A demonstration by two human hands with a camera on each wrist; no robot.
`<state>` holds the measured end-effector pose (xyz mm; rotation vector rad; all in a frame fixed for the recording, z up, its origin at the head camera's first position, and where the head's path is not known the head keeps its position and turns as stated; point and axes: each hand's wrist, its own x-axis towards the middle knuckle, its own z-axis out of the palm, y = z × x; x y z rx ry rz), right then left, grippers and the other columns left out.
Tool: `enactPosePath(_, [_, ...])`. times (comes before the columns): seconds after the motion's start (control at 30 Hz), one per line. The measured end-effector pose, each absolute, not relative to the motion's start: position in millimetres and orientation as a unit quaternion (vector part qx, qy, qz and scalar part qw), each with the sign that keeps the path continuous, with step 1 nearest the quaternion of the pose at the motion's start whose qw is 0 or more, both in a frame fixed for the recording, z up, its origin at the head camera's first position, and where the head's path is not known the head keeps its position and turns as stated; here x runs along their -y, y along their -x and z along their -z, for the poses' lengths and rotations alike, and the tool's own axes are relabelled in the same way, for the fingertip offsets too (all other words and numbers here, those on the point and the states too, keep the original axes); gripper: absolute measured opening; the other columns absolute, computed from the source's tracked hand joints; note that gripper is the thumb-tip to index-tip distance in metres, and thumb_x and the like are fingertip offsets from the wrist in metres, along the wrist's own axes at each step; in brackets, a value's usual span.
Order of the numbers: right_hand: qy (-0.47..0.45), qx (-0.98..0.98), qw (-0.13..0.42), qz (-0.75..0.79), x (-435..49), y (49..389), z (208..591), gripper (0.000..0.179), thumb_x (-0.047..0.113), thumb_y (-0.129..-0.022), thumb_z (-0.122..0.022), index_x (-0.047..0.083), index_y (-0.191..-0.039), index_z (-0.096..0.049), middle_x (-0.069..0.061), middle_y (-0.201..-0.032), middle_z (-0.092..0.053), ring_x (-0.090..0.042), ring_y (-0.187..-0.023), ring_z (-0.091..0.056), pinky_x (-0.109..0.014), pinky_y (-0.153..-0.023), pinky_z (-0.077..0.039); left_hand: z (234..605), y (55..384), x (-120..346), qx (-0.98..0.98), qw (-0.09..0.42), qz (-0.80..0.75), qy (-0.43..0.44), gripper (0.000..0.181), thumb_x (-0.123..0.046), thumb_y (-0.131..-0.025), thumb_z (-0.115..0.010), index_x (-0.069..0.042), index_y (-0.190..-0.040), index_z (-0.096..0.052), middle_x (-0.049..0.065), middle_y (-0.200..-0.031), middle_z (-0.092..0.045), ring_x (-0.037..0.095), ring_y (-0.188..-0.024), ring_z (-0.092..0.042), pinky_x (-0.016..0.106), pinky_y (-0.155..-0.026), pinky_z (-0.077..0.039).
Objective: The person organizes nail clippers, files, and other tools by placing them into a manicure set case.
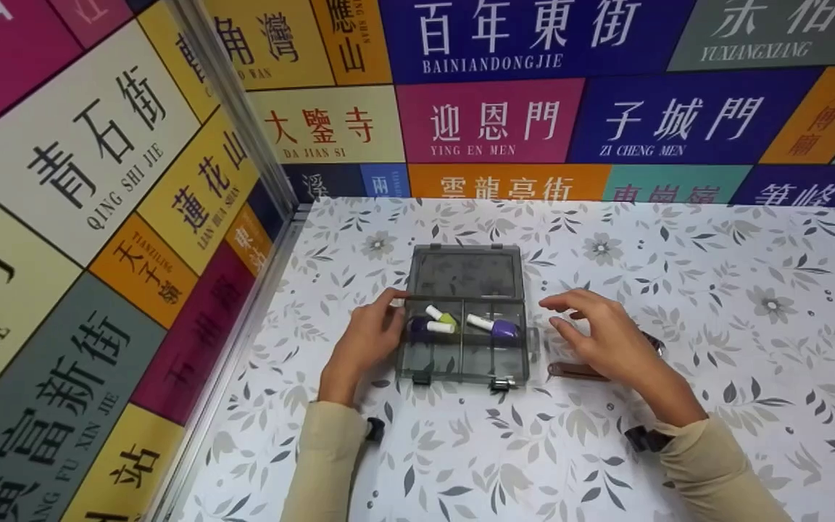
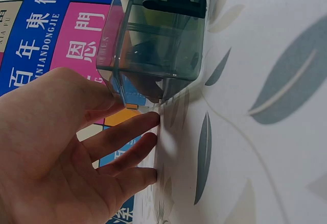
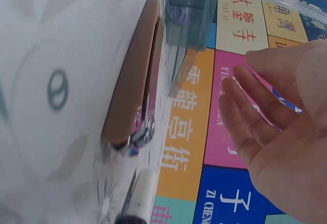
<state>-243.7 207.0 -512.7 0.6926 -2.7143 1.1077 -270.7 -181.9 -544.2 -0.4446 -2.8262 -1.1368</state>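
A see-through grey divided box lies with its lid folded back. Inside, left of the middle divider, are a yellow-green nail polish bottle and a dark one, both white-capped. To the divider's right lies a purple nail polish bottle. My left hand is at the box's left side, fingers extended, fingertips close to the wall and table. Off the right side, my right hand hovers with loosely bent fingers and nothing in them. Below it rests a long brown tool with a shiny metal end.
A white-capped dark bottle sits beyond the brown tool in the right wrist view. The box's front latches face me. Sign-covered walls bound the leaf-patterned table at the back and left.
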Motion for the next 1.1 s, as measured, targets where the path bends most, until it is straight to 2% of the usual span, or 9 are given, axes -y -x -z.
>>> enactPosePath(0.3, [-0.208,0.908,0.067,-0.357,-215.7,244.6,510.4,0.03,0.007,-0.103,-0.074,0.012,-0.132,-0.076,-0.007,-0.129,-0.075,-0.034,-0.124,-0.07,-0.06,-0.103,-0.055,544.6,271.6,182.7,0.917,0.033,0.37,0.144,0.031,-0.016,-0.113,-0.056,-0.013,-0.142,-0.065,0.01,-0.103,-0.083,0.024,-0.099,-0.079,0.047,-0.086,-0.061])
enactPosePath(0.6, [-0.211,0.911,0.091,-0.342,-221.6,245.2,510.2,0.029,0.004,-0.1,-0.076,0.01,-0.129,-0.077,-0.008,-0.125,-0.077,-0.033,-0.119,-0.072,-0.058,-0.098,-0.055,544.4,272.1,182.5,0.914,0.033,0.379,0.144,0.03,-0.017,-0.112,-0.057,-0.014,-0.141,-0.066,0.012,-0.11,-0.083,0.025,-0.107,-0.08,0.048,-0.092,-0.061])
enactPosePath(0.73, [-0.207,0.912,0.091,-0.343,-226.7,245.1,511.5,0.03,0.003,-0.099,-0.077,0.01,-0.129,-0.077,-0.009,-0.125,-0.077,-0.034,-0.12,-0.072,-0.059,-0.099,-0.054,544.6,271.7,182.2,0.913,0.036,0.379,0.147,0.03,-0.015,-0.112,-0.057,-0.013,-0.141,-0.066,0.012,-0.108,-0.083,0.025,-0.107,-0.08,0.048,-0.091,-0.061])
enactPosePath(0.97, [-0.188,0.921,0.078,-0.332,-237.3,245.6,515.0,0.033,0.007,-0.098,-0.08,0.006,-0.131,-0.076,-0.013,-0.127,-0.076,-0.039,-0.121,-0.07,-0.06,-0.099,-0.053,543.7,271.7,182.1,0.916,0.032,0.37,0.148,0.031,-0.015,-0.113,-0.056,-0.013,-0.143,-0.065,0.01,-0.098,-0.082,0.022,-0.092,-0.078,0.046,-0.083,-0.06])
enactPosePath(1.1, [-0.175,0.928,0.069,-0.322,-243.9,245.5,515.7,0.036,0.008,-0.097,-0.08,0.005,-0.132,-0.075,-0.017,-0.128,-0.074,-0.042,-0.119,-0.069,-0.061,-0.096,-0.054,544.2,272.1,182.0,0.918,0.033,0.366,0.148,0.031,-0.015,-0.113,-0.056,-0.013,-0.142,-0.065,0.01,-0.1,-0.082,0.023,-0.095,-0.079,0.046,-0.085,-0.06])
